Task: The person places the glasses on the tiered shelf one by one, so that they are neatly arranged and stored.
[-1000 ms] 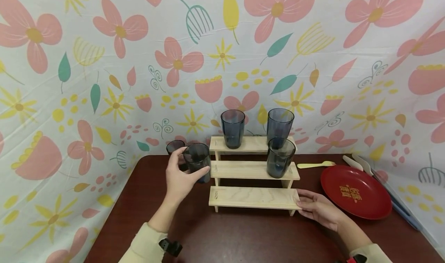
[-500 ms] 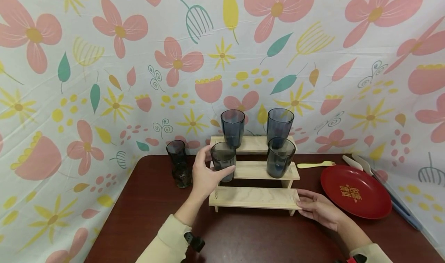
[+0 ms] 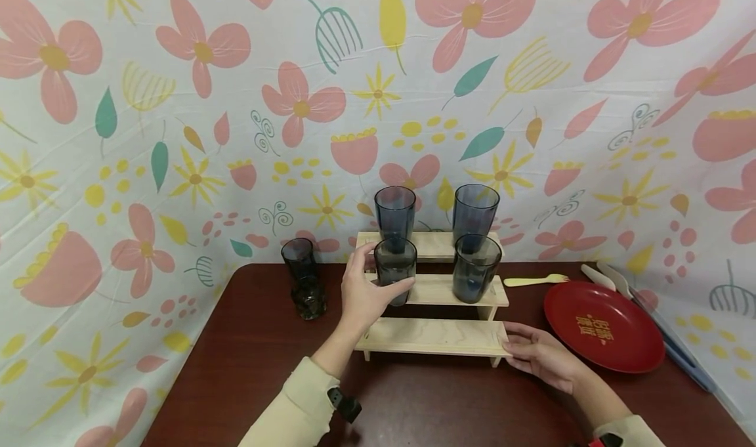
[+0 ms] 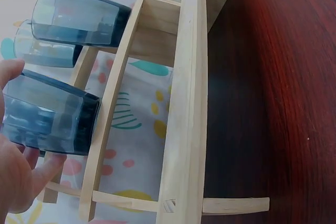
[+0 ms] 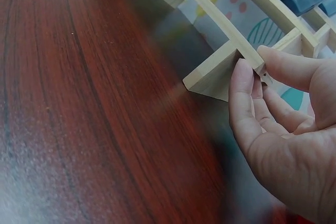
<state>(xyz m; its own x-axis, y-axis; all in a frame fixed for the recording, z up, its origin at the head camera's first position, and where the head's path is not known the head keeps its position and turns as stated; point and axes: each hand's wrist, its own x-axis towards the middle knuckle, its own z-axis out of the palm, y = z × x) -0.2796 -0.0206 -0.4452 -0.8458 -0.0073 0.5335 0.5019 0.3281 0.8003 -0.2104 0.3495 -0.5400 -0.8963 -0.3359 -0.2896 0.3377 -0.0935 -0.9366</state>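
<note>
My left hand (image 3: 367, 296) holds a blue-grey drinking glass (image 3: 394, 266) upright over the left part of the middle tier of a three-tier wooden rack (image 3: 434, 332). In the left wrist view the base of this glass (image 4: 50, 111) appears to touch the tier. The thumb is on its near side; part of the other fingers is hidden. At the right end of the lowest tier, my right hand (image 3: 540, 355) pinches the board between thumb and fingers. Similar glasses stand on the rack: a left one (image 3: 394, 207) and a right one (image 3: 475, 207) on top, another (image 3: 475, 273) at middle right.
Dark glassware (image 3: 307, 296), rounded at the bottom, stands left of the rack; one or two pieces, I cannot tell. To the right lie a yellow fork (image 3: 536, 280), a red plate (image 3: 567, 309), a white-tipped utensil (image 3: 598, 276) and a blue handle (image 3: 688, 365). A floral cloth (image 3: 236, 106) hangs behind.
My left hand has carried the glass rightward from beside the rack to the middle tier, uncovering the dark glassware on the left. The right hand keeps its grip on the lowest tier.
</note>
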